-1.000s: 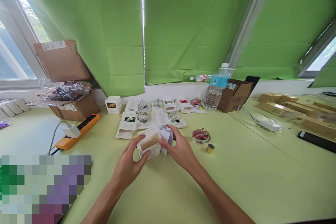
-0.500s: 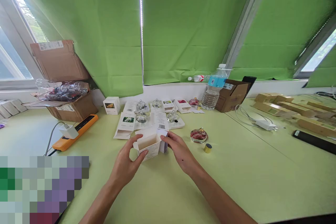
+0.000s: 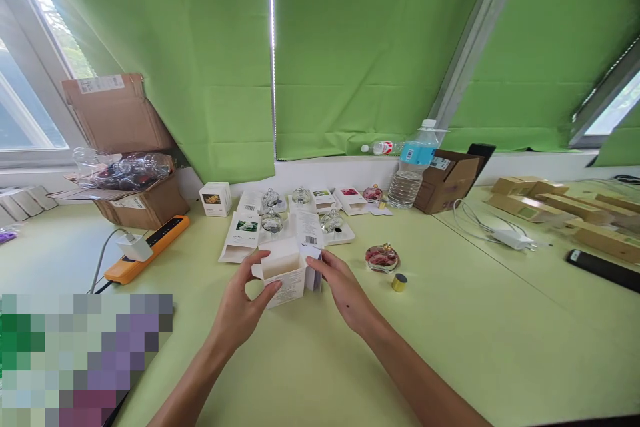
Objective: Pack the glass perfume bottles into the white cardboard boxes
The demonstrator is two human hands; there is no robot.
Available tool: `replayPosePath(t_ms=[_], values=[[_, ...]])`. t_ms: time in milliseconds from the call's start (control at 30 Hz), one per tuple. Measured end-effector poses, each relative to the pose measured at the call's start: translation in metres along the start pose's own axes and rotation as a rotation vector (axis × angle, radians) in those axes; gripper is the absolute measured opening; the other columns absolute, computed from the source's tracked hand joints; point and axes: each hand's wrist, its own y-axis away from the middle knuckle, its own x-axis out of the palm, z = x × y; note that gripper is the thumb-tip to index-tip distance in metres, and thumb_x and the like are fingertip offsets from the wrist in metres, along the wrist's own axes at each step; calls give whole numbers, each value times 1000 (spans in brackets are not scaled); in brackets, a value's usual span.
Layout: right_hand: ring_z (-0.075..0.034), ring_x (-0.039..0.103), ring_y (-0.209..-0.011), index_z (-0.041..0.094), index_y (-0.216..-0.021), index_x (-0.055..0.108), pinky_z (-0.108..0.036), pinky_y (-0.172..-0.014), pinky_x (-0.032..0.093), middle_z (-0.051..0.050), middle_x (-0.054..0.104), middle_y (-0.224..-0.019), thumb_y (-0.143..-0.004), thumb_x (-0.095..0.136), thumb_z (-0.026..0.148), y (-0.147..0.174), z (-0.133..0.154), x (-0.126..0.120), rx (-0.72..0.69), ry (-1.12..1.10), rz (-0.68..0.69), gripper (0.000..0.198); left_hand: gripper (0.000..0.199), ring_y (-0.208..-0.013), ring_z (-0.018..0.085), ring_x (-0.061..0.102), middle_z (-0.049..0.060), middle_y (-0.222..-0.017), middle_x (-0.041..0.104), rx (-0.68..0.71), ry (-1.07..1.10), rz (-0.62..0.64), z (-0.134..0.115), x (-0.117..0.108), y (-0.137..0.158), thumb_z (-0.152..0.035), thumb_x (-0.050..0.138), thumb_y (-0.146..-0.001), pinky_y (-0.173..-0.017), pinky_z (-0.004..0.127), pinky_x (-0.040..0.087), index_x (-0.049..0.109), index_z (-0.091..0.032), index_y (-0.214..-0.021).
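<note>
My left hand [image 3: 246, 310] grips an open white cardboard box [image 3: 287, 285] by its left end, thumb on the printed front and fingers behind. Its top is up and the flaps stand out. At the box's right end, my right hand [image 3: 345, 290] pinches a folded piece of white card [image 3: 313, 275]; whether it joins the box I cannot tell. To the right lie a round glass bottle with red contents [image 3: 382, 258] and a gold cap with a dark top [image 3: 399, 282]. Behind the box are a clear glass bottle [image 3: 272, 221] and another clear bottle [image 3: 331, 221] on white trays.
Small white boxes, one with a yellow flower picture [image 3: 215, 199], line the back. An orange power strip [image 3: 131, 268] and an open carton [image 3: 145, 210] stand left. A large water bottle [image 3: 406, 180], a brown carton [image 3: 443, 183] and a white charger [image 3: 513, 239] are on the right.
The box has turned slightly, its front facing me more squarely. Both hands keep their hold. The whole view has shifted a little.
</note>
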Motion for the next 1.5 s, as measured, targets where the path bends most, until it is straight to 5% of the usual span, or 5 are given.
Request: replayPosePath(t_ms=[467, 767, 1200, 1500], values=[[-25, 52, -118, 23, -130, 46, -39, -95, 45, -8, 56, -129, -71, 72, 39, 0, -2, -11, -80, 293, 97, 66, 48, -84, 14, 61, 3, -114, 51, -29, 75, 0, 3, -12, -6, -40, 61, -80, -79, 31, 51, 46, -30, -124], [-23, 64, -92, 20, -112, 59, -33, -81, 48, -6, 69, -103, -79, 59, 30, -2, -4, -9, -206, 645, 17, 35, 49, -85, 16, 62, 3, -113, 54, -41, 95, 10, 5, -12, -6, -40, 62, -79, -81, 32, 51, 48, -29, -124], [-23, 60, -77, 21, -96, 63, -28, -63, 40, -5, 69, -87, -76, 60, 34, -4, -3, -15, -167, 954, -112, 25, 48, -86, 16, 62, 3, -114, 54, -48, 61, 8, 5, -14, -6, -41, 62, -79, -80, 32, 51, 48, -30, -124], [-18, 60, -61, 21, -90, 63, -27, -56, 40, -3, 70, -84, -78, 57, 36, -2, 3, -16, -131, 895, -117, 20, 49, -86, 15, 61, 2, -112, 54, -52, 50, 21, 6, -14, -7, -41, 62, -80, -81, 32, 50, 47, -31, -125]])
